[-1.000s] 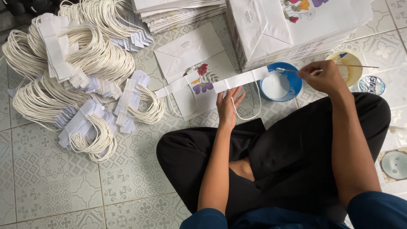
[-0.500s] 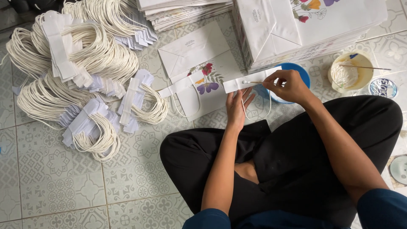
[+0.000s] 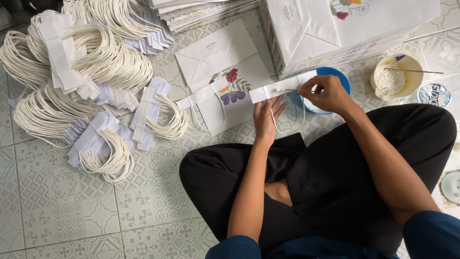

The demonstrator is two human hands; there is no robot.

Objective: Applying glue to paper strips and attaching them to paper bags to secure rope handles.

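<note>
We are sitting cross-legged on the tiled floor (image 3: pixel 72 201), working over our black trousers. Our left hand (image 3: pixel 265 117) is lying palm up beneath a white paper strip (image 3: pixel 280 88), its fingers loosely spread and supporting the strip from below. Our right hand (image 3: pixel 328 93) is curling over the strip's right end, its fingers pressed together and pinching a thin stick (image 3: pixel 287 89) that is lying along the strip. A cord loop (image 3: pixel 287 117) is hanging from the strip, just beside the left hand. The strip is hovering in front of a blue bowl (image 3: pixel 335 79), which the right hand is partly hiding. A flat paper bag (image 3: pixel 225 72) with a flower print is lying on the floor to the left of the strip. A stack of white bags (image 3: pixel 354 26) is standing beyond the hands. A cream cup (image 3: pixel 394 76) with another stick across it is sitting to the right. Heaps of cord handles (image 3: pixel 91 72) are lying well apart on the left.
</note>
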